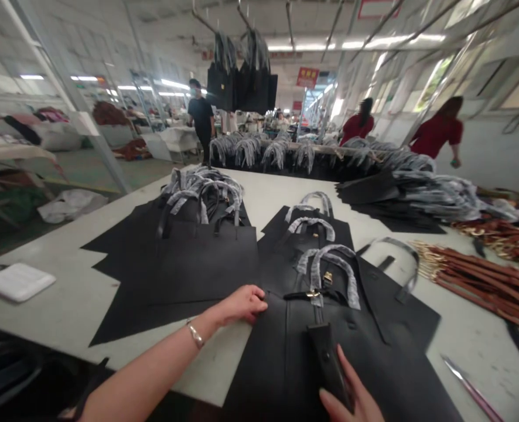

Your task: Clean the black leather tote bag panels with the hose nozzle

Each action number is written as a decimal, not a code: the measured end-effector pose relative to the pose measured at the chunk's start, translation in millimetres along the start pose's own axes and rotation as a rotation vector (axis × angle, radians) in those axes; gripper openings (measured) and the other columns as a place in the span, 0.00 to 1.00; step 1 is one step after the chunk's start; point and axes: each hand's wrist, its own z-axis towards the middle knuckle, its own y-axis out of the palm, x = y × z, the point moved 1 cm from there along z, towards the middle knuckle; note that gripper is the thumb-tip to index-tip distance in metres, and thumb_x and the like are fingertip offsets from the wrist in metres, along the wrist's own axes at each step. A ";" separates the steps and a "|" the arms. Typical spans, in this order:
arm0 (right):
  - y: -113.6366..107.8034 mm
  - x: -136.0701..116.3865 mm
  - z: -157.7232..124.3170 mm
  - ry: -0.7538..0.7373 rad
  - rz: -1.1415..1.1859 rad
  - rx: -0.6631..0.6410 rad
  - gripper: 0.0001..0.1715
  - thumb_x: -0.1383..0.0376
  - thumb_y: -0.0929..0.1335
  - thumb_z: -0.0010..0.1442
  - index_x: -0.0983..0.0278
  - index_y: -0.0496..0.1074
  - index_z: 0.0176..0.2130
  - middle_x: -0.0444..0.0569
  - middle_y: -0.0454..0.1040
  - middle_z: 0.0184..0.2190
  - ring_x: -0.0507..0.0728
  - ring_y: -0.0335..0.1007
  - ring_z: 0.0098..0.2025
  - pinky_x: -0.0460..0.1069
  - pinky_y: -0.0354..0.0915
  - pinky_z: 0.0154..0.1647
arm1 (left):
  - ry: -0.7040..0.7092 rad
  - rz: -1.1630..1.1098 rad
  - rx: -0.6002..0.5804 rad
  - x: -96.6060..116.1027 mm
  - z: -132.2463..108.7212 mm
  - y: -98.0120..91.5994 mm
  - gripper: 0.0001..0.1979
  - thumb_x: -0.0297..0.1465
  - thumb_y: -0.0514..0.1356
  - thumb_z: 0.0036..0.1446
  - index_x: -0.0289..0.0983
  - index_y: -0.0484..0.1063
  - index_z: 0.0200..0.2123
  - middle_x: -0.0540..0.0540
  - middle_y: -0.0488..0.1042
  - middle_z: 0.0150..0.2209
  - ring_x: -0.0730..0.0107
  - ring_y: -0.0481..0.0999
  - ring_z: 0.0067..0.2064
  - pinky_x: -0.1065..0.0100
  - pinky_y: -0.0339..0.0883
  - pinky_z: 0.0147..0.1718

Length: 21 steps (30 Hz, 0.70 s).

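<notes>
Flat black bag panels with plastic-wrapped handles lie on a pale table. My left hand point(245, 303) has its fingers curled at the left edge of the nearest black bag piece point(268, 351), and what they pinch is too small to tell. In my right hand point(351, 390) is a black handheld tool point(327, 357), its narrow metal tip pointing away from me, close below a gold buckle point(313, 294) on a black strap. Wrapped handles point(336, 264) arch just beyond the buckle.
A pile of black bags point(189, 252) lies left of centre. Brown straps point(483, 281) and a pointed tool point(470, 387) are at the right, a white device point(19, 282) at the left. People stand beyond the table point(259, 187).
</notes>
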 end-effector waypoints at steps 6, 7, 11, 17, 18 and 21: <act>1.2 -19.3 6.1 -0.039 -0.024 -0.127 0.58 0.45 0.73 0.46 0.69 0.55 0.65 0.58 0.68 0.59 0.67 0.64 0.59 0.54 0.67 0.55 | 0.101 -0.251 -0.027 -11.2 -25.5 19.1 0.21 0.31 0.65 0.45 0.32 0.69 0.44 0.46 0.75 0.31 0.70 0.75 0.31 0.70 0.65 0.32; 5.0 -26.8 6.9 -0.038 -0.024 -0.172 0.56 0.47 0.73 0.47 0.70 0.56 0.65 0.58 0.68 0.59 0.65 0.64 0.59 0.52 0.65 0.56 | 0.111 -0.321 -0.024 -12.3 -28.1 22.4 0.22 0.30 0.65 0.45 0.33 0.68 0.46 0.46 0.76 0.32 0.70 0.75 0.31 0.70 0.65 0.32; 30.7 -59.8 16.2 0.084 0.009 -0.343 0.50 0.57 0.72 0.50 0.68 0.53 0.65 0.51 0.78 0.39 0.55 0.75 0.33 0.46 0.71 0.34 | 0.121 -0.549 -0.031 -12.3 -37.4 33.0 0.28 0.29 0.66 0.46 0.35 0.65 0.52 0.44 0.77 0.35 0.67 0.77 0.35 0.69 0.66 0.35; 48.6 -92.1 44.2 0.119 0.118 -0.450 0.42 0.53 0.69 0.54 0.62 0.53 0.61 0.43 0.75 0.30 0.46 0.65 0.14 0.40 0.60 0.12 | 0.176 -0.637 -0.076 -11.3 -42.2 40.6 0.31 0.27 0.66 0.44 0.35 0.66 0.54 0.43 0.78 0.38 0.66 0.76 0.36 0.71 0.64 0.34; 46.9 -93.3 46.4 0.122 0.120 -0.450 0.40 0.53 0.69 0.55 0.63 0.54 0.60 0.43 0.75 0.30 0.46 0.65 0.14 0.40 0.61 0.12 | 0.165 -0.647 -0.060 -12.0 -41.7 40.6 0.32 0.25 0.65 0.44 0.36 0.66 0.55 0.43 0.77 0.40 0.69 0.76 0.34 0.72 0.63 0.31; 40.9 -92.5 47.4 0.195 0.131 -0.496 0.35 0.54 0.68 0.57 0.64 0.55 0.58 0.44 0.76 0.30 0.46 0.66 0.14 0.40 0.62 0.12 | 0.134 -0.671 -0.036 -12.5 -39.7 39.3 0.34 0.19 0.60 0.39 0.38 0.67 0.54 0.43 0.75 0.47 0.74 0.74 0.34 0.75 0.61 0.29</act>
